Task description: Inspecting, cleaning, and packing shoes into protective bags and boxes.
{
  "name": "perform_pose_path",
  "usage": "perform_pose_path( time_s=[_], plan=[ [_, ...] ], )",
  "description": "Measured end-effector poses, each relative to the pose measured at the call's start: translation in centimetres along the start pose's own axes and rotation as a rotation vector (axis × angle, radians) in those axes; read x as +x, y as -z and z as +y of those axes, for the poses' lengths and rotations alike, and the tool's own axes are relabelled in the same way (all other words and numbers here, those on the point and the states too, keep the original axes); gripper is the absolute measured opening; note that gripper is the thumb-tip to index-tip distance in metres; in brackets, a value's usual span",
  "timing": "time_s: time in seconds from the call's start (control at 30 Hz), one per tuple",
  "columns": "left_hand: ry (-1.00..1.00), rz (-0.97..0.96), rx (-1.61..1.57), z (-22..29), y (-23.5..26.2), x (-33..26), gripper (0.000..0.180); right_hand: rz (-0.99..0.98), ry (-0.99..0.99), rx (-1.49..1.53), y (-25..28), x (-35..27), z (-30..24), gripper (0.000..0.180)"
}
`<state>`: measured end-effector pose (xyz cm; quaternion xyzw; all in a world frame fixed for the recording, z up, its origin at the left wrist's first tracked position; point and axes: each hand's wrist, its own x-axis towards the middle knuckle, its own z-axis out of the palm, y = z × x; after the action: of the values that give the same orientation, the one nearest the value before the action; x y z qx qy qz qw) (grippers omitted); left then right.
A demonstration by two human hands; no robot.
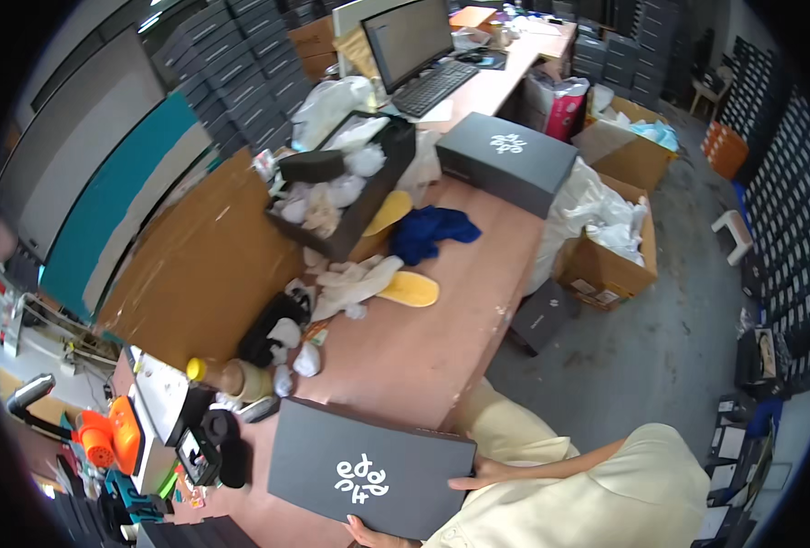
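A dark grey shoebox (305,461) with a white printed mark on its lid lies shut at the near end of the table. My right hand (483,473) grips its right end, the thumb resting on the lid and the other fingers mostly hidden behind the side. At the lower edge of the view, my left hand (373,534) holds the box's near side, with fingertips showing at the lid's rim. Both hands are closed on this one box. Whether the box touches the tabletop or is slightly raised, I cannot tell.
On the pinkish table (405,352) lie a yellow insole (410,289), a blue cloth (431,230), crumpled paper and a jar (245,381). Another grey shoebox (505,160) stands farther back, beside an open box (341,242) of paper wads. Cardboard cartons (597,279) stand on the floor at right.
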<state>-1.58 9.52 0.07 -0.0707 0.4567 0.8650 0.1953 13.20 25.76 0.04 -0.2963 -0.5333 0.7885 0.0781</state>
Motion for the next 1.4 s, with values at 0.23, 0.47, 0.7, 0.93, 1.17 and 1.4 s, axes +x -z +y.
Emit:
perform_pose_path(
  time_s=[0.23, 0.47, 0.7, 0.93, 1.17, 1.4],
  plan=[
    [-0.515, -0.428, 0.526, -3.7, -10.5, -1.2, 0.078, 0.252, 0.157, 0.523, 9.6, 1.1, -5.6, 0.059],
    [-0.522, -0.524, 0.838, -3.5, -15.3, -0.6, 0.054, 0.668, 0.551, 0.520, 29.1, 2.8, -24.2, 0.069],
    [-0.530, -0.433, 1.001, -4.9, -10.8, 0.0, 0.047, 1.047, 0.205, 0.055, 45.0, 10.8, -29.7, 0.105],
    [-0.695, -0.038, 1.133, 0.0, -6.4, -0.1, 0.044, 1.076, 0.178, 0.029, 48.5, 15.6, -29.0, 0.106],
    [-1.275, 1.151, 1.394, 13.1, 2.4, 0.4, 0.062, 1.558, 1.055, -1.029, 44.3, 14.4, -19.5, 0.037],
    [-1.317, 1.661, 1.212, 20.8, 13.3, 0.1, 0.065, 0.509, 0.793, -1.309, 7.7, 15.6, -5.2, 0.048]
  ],
)
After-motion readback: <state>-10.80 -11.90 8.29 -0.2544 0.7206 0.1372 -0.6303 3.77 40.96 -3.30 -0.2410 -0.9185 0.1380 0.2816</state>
